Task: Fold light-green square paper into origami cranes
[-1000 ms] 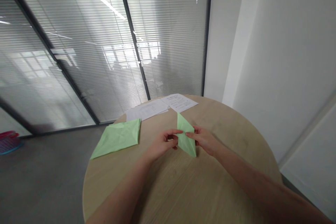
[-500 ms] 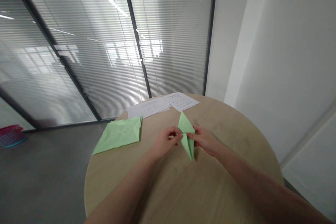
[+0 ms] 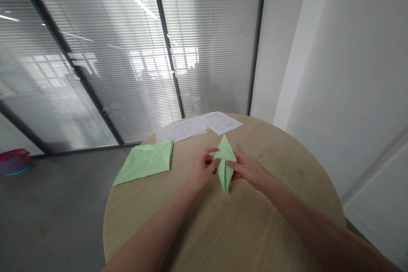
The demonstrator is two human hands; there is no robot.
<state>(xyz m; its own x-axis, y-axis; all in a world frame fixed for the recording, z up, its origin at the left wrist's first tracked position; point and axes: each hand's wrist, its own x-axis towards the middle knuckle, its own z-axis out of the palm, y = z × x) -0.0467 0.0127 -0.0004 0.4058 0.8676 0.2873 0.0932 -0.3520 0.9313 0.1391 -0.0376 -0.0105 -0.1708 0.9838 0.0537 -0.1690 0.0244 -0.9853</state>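
Note:
Between my hands, just above the round wooden table [image 3: 242,225], is a light green folded paper [image 3: 225,149] in a long diamond shape. One point faces away from me and the other toward me, with a slit down the near half. My left hand [image 3: 204,165] pinches its left corner, thumb on top near the middle. My right hand [image 3: 247,170] grips the right corner, its thumb lying on the upper face and the other fingers underneath. Parts of the fingers are hidden by the paper.
Larger green folded sheets [image 3: 146,160] lie at the table's left edge. Printed white papers [image 3: 221,122] rest at the far edge. Beyond stands a glass partition with blinds [image 3: 216,63]; a white wall [image 3: 350,72] is on the right. A pink and blue basket [image 3: 15,162] sits on the floor at left.
The green diamond has turned so that its near point swung left and now faces me more squarely. My left fingers have shifted along its left corner; both hands still hold it.

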